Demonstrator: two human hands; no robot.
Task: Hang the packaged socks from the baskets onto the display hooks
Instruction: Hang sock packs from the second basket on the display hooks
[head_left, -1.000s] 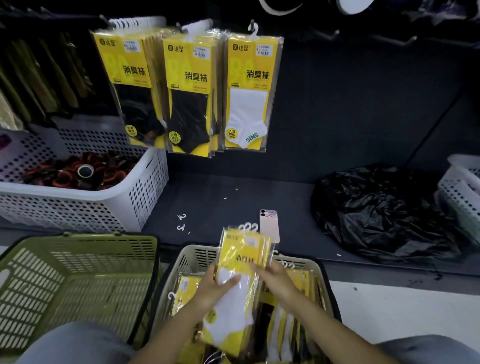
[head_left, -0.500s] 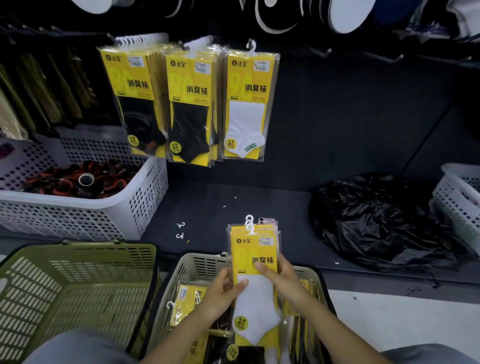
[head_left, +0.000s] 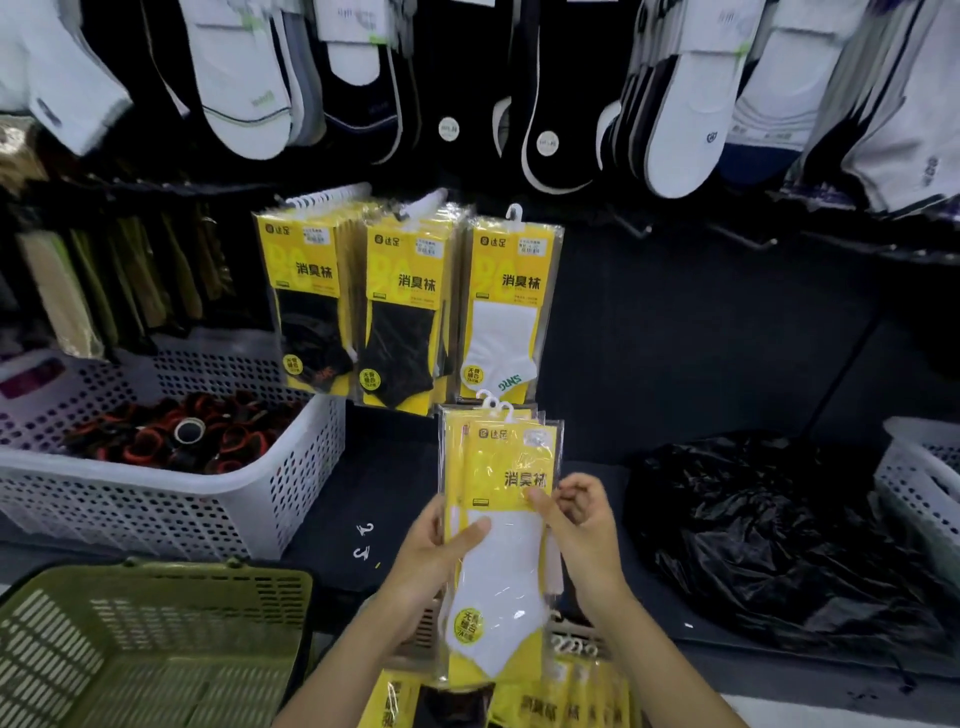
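now holding a fanned stack of white sock packs (head_left: 498, 519) upright above the beige basket (head_left: 576, 636), just below the hanging white sock pack (head_left: 511, 306) on the display wall. gripping the stack's left edge with the left hand (head_left: 436, 551), thumb flat across the front, fingers curled behind. apparently pinching the right edge with the right hand (head_left: 582, 525), thumb on the film, remaining fingers loosely curled beside it.

probably partway through the lift, with hanging not yet done.

main risk: slipping. glossy film, several packs at once, and only edge grips; easing either thumb could let the rear packs slide out and drop into the basket or onto the dark shelf (head_left: 395, 467).

second risk: missing the hook. white hanger loops (head_left: 493, 402) splayed out of line at the top, so threading all of them together may catch only some, leaving the others loose once released. better squared up first, or hung singly.

third risk: knocking the hanging pack off while pushing in from below, given so little room under it.

also possible: choosing the wrong row, beside the black sock packs (head_left: 400, 317), and mixing colours. bare display hooks (head_left: 636, 227) to the right too dark and blurred to judge.
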